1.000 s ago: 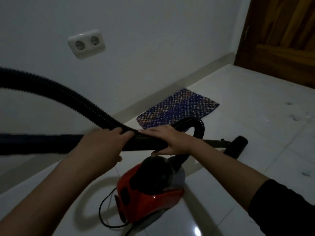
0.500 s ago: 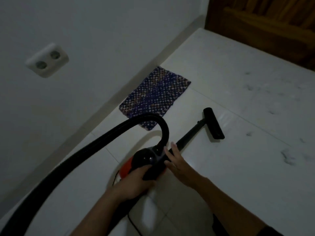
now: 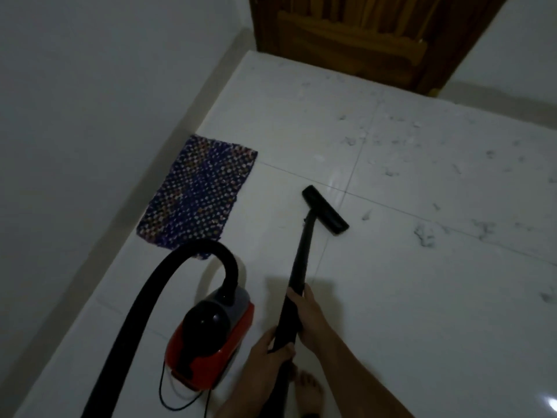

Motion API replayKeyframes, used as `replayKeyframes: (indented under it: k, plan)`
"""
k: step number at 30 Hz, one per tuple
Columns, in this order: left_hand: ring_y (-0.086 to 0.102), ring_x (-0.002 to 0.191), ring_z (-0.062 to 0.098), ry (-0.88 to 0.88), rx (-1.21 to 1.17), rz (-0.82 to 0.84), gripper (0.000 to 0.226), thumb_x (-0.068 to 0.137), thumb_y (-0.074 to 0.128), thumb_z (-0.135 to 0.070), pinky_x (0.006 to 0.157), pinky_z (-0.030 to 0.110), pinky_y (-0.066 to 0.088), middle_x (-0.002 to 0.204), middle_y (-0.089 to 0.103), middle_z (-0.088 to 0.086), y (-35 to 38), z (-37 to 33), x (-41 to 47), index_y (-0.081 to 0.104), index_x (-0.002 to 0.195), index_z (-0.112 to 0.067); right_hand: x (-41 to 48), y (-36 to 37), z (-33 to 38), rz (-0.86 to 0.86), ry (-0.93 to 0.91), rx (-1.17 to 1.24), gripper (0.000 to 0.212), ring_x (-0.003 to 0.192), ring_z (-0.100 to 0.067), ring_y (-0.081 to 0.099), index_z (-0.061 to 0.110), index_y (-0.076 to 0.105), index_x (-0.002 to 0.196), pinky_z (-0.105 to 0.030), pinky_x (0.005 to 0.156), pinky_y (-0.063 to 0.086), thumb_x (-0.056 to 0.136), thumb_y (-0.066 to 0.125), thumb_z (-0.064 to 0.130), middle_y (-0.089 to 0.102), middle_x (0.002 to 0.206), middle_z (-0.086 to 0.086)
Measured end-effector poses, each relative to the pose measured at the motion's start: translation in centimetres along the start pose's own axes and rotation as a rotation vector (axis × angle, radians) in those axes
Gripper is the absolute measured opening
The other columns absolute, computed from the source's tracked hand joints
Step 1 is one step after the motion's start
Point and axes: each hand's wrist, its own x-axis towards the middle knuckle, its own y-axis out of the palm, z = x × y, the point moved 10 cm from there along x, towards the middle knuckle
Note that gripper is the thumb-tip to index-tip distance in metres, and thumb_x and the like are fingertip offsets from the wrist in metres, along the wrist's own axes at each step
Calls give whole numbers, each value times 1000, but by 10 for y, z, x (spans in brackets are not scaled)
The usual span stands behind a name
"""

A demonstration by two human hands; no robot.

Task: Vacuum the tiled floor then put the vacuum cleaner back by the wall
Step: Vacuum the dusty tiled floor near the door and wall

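Both grips clamp black wand | left hand | right hand | red-black vacuum cleaner

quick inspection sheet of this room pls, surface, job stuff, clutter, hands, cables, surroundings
surface: white tiled floor, glossy, dark debris specks scattered at right and far side
job's things: red vacuum cleaner on the floor near the wall; black hose arching from it; wand with floor nozzle resting on the tile
clutter: woven mat beside the skirting
grippers: left hand and right hand both gripping the wand
cables: thin black cord looped behind the cleaner
surroundings: plain wall, wooden door
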Motion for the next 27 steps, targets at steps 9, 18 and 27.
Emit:
replayKeyframes:
  k: [9,18,27]
  plan:
    - [56,60,29,-13,-84,-25,52,92,53,0,59,36,43,85,64,24,21,-14,56,39,142,-6,51,-17,49,-119,-29,-129,36,78,-19,59,18,41,134,-29,67,52,100,46,28,57,91,-4]
    - [55,47,22,18,-145,150,41,94,55,-13,43,27,46,69,63,12,56,-48,66,47,133,-3,88,-52,72,-270,-17,-180,52,65,-15,48,15,25,143,-27,58,42,98,51,20,48,82,-1]
    - [54,49,18,13,-146,182,19,92,54,-15,45,25,47,75,57,13,6,-31,43,59,111,-15,77,-5,15,-258,74,-47,49,63,-21,49,21,24,135,-38,61,48,95,51,11,47,93,-12]
